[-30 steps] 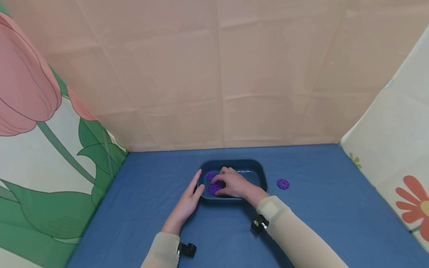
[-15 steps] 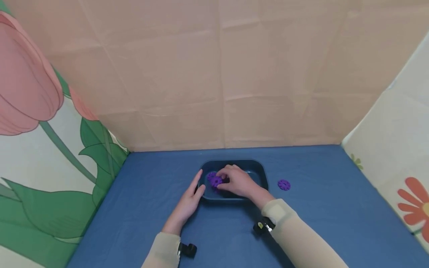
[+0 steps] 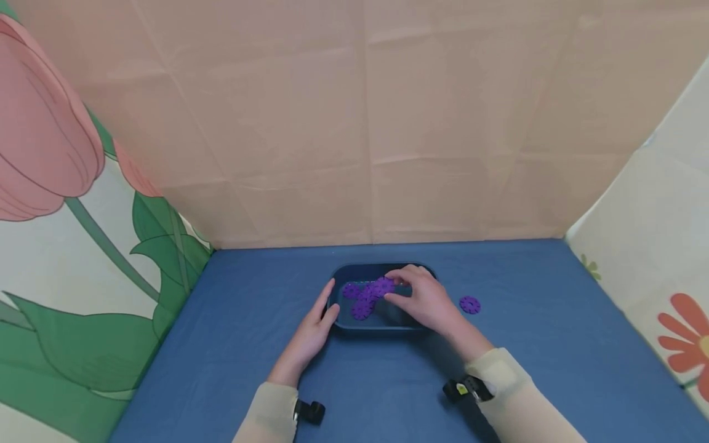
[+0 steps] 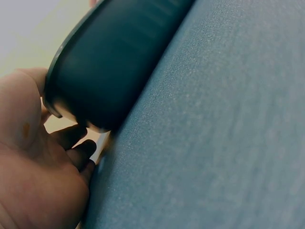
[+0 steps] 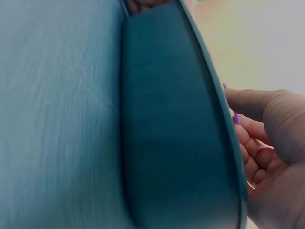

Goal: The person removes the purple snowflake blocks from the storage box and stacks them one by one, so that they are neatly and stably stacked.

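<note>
A dark blue tray (image 3: 426,325) stands on the blue cloth, with several purple notched plastic discs (image 3: 362,309) in its left half. My right hand (image 3: 423,301) is over the tray's right part, pinching a purple notched disc (image 3: 383,287) between thumb and fingers. That disc overlaps the others in the head view; in the right wrist view only a purple edge (image 5: 237,117) shows past the rim. My left hand (image 3: 308,332) rests against the tray's left end, fingers extended along it. In the left wrist view its thumb is at the rim and the fingers lie by the wall.
Another purple notched disc (image 3: 469,304) lies on the blue cloth (image 3: 365,387) to the right of the tray. A beige sheet (image 3: 365,135) hangs behind, and flower-printed sheets (image 3: 105,295) border the sides.
My right hand has moved right and slightly up from the tray's left part, drawing a purple notched disc with it. More of the discs in the tray now show. My left hand stays in place.
</note>
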{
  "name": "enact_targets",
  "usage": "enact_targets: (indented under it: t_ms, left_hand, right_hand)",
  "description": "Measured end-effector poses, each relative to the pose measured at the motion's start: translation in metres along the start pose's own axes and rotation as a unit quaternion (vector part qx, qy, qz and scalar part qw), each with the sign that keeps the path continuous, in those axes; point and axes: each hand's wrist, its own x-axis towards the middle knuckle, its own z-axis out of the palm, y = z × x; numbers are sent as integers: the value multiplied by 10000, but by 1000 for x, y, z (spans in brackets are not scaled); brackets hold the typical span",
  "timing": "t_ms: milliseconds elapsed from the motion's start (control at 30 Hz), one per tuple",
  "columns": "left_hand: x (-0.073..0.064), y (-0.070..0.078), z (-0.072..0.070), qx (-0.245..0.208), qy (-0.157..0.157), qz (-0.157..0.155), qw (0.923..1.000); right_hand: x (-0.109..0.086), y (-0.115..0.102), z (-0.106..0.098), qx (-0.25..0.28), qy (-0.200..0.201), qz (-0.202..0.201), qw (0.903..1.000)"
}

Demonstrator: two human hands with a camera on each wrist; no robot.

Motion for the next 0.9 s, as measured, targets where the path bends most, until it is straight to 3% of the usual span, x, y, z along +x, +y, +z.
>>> enact_targets:
  t_ms: [133,367,633,900]
  left_hand:
    - [1,-1,-1,-16,-16,-13,10000]
    - [19,-37,6,14,304,54,9995]
    - [18,-36,5,-36,261,83,9996]
    - [19,-38,5,11,293,137,9995]
  right_hand:
    - [-10,6,-12,148,291,22,9995]
    - [-30,23,-31,83,693,272,9972]
    - [-51,52,-46,46,1133,651,9914]
    - [-58,78,-59,-139,1181,1143,9863]
